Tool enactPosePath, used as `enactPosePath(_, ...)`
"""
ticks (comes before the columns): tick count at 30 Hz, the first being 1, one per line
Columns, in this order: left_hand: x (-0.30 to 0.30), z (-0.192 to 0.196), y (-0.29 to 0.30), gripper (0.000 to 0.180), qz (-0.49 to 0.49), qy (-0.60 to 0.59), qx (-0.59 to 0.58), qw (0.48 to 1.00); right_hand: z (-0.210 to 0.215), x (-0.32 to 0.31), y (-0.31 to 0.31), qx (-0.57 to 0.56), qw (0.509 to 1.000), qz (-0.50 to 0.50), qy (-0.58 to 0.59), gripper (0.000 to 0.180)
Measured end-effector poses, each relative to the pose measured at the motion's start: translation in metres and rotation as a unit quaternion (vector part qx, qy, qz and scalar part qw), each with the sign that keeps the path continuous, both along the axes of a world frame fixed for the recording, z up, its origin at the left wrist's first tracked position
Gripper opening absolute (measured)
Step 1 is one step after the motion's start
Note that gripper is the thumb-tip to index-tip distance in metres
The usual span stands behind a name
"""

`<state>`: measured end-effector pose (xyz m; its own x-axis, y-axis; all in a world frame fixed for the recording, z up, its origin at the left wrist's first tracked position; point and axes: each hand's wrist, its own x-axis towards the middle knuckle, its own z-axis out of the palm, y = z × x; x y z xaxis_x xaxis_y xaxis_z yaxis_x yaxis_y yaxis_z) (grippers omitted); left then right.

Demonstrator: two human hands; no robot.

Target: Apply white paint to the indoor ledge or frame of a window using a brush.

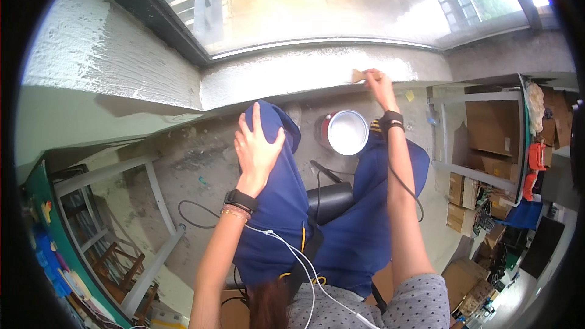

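One tan brush (358,76) is pinched in your right hand (380,89), beyond the one red-sided bucket (323,132) of white paint; whether it touches the one white-coated ledge (274,79) there, I cannot tell. Your left hand (258,151) — spread wide — rests on one blue-clad knee (278,117), left of the bucket. Two green-edged counters (39,186) stand well apart from the bucket, one each side.
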<state>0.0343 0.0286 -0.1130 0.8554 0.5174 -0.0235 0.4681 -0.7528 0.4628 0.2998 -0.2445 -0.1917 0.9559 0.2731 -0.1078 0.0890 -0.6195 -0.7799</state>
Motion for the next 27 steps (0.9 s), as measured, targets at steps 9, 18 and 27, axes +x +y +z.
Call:
enactPosePath(9, -0.010, 0.005, 0.016, 0.075, 0.039, 0.010, 0.027, 0.999, -0.008, -0.045, 0.047, -0.219, 0.946, 0.061, -0.233, 0.016)
enactPosePath(18, -0.046, 0.010, 0.046, 0.075, 0.105, 0.015, 0.036, 0.994, -0.017, -0.160, 0.202, 0.075, 0.974, 0.120, -0.175, 0.018)
enactPosePath(27, -0.054, 0.014, 0.054, 0.074, 0.127, 0.010, 0.032, 0.991, -0.028, -0.133, 0.116, 0.135, 0.984, -0.058, -0.104, 0.017)
